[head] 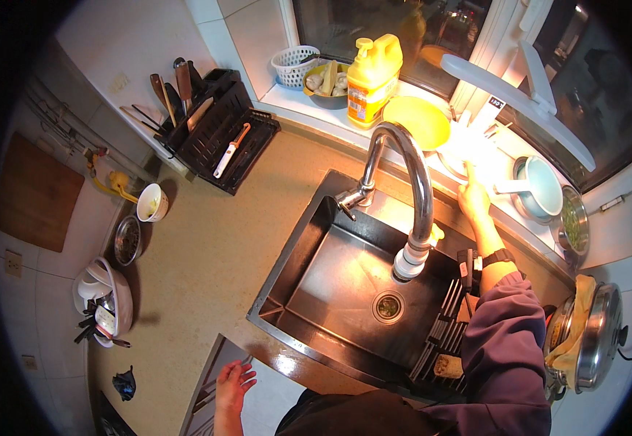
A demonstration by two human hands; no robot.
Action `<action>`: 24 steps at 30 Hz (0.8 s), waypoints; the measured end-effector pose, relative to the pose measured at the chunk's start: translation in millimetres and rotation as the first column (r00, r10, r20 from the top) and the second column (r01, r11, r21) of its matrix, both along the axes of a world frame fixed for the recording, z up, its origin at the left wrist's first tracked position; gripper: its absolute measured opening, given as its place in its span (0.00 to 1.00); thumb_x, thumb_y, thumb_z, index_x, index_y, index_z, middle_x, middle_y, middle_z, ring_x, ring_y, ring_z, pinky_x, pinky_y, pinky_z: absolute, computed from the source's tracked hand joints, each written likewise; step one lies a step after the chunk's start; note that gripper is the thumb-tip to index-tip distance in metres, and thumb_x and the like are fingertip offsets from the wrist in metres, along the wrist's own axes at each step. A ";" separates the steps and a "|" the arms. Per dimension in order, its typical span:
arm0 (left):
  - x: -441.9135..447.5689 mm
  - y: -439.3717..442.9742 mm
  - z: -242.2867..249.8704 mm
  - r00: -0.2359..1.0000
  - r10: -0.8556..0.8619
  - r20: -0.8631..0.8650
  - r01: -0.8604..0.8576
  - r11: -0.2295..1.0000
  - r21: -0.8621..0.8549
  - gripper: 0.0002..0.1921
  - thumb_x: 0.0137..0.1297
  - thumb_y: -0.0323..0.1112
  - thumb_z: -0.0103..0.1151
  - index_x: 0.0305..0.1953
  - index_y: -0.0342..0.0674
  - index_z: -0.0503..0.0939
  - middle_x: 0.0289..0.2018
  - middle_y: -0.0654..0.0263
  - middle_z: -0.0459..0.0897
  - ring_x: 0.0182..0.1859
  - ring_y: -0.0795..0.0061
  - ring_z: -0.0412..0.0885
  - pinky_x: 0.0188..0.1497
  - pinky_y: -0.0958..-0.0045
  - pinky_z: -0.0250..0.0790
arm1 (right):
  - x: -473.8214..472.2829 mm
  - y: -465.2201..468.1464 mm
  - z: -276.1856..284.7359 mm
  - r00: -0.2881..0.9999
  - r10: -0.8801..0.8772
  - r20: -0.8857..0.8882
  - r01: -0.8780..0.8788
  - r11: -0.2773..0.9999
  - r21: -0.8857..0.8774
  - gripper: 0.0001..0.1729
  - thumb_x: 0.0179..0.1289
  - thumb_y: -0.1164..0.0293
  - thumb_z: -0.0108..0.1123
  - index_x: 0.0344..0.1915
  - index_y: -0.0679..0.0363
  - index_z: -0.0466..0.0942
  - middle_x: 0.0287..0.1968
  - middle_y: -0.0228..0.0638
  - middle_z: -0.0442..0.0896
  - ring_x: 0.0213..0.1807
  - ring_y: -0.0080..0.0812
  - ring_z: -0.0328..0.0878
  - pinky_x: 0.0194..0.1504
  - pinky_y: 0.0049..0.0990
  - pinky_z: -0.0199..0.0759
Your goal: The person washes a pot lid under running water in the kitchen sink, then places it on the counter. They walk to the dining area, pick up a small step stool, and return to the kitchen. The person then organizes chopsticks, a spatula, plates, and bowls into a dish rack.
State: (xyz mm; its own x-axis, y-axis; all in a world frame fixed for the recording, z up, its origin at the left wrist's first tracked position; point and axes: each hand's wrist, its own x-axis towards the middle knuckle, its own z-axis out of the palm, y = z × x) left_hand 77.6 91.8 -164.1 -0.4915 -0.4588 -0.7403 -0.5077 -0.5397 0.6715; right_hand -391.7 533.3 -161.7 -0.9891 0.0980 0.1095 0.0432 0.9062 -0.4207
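My right hand (474, 197) reaches over the far right corner of the steel sink (343, 272) to the windowsill, its index finger extended into a bright glare beside a desk lamp (517, 103); what the fingertip touches is washed out. My left hand (234, 384) hangs at the near edge of the counter, fingers apart and slightly curled, holding nothing. Between the hands, a chrome faucet (422, 180) with a white nozzle arches over the sink. A yellow plate (416, 122) and a yellow pump jug (373, 82) stand left of the glare on the sill.
A black knife rack (207, 131) holds knives, with a white peeler (231, 152) on its tray. Bowls and a white basket (122, 305) line the left wall. A sponge (448, 366) lies on the sink's roll-up rack. At right are a light-blue ladle (542, 188) and a steel pot (599, 338).
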 end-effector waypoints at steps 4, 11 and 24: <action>-3.8 -0.6 0.1 1.000 -0.005 0.015 0.005 1.000 0.004 0.12 0.65 0.34 0.47 0.48 0.38 0.67 0.39 0.56 0.77 0.39 0.62 0.78 0.39 0.64 0.73 | 3.4 -2.9 3.5 1.000 -0.005 -0.008 0.005 1.000 0.026 0.33 0.50 0.74 0.49 0.61 0.51 0.60 0.40 0.54 0.78 0.43 0.52 0.75 0.47 0.41 0.67; -8.7 -0.2 1.5 1.000 -0.005 0.020 0.005 1.000 0.014 0.11 0.65 0.33 0.47 0.47 0.38 0.68 0.39 0.56 0.78 0.38 0.63 0.78 0.38 0.64 0.73 | 1.4 0.1 -7.5 0.999 0.016 -0.049 -0.013 0.998 0.065 0.32 0.51 0.74 0.49 0.60 0.55 0.62 0.48 0.54 0.74 0.50 0.49 0.71 0.53 0.40 0.61; -2.9 0.9 0.2 1.000 0.001 -0.014 0.000 0.999 0.035 0.11 0.65 0.34 0.49 0.47 0.39 0.69 0.39 0.56 0.78 0.38 0.63 0.79 0.38 0.64 0.74 | -11.4 12.0 -33.0 0.937 0.116 -0.328 -0.031 0.967 0.254 0.34 0.52 0.69 0.49 0.62 0.54 0.58 0.40 0.54 0.77 0.42 0.51 0.73 0.48 0.43 0.65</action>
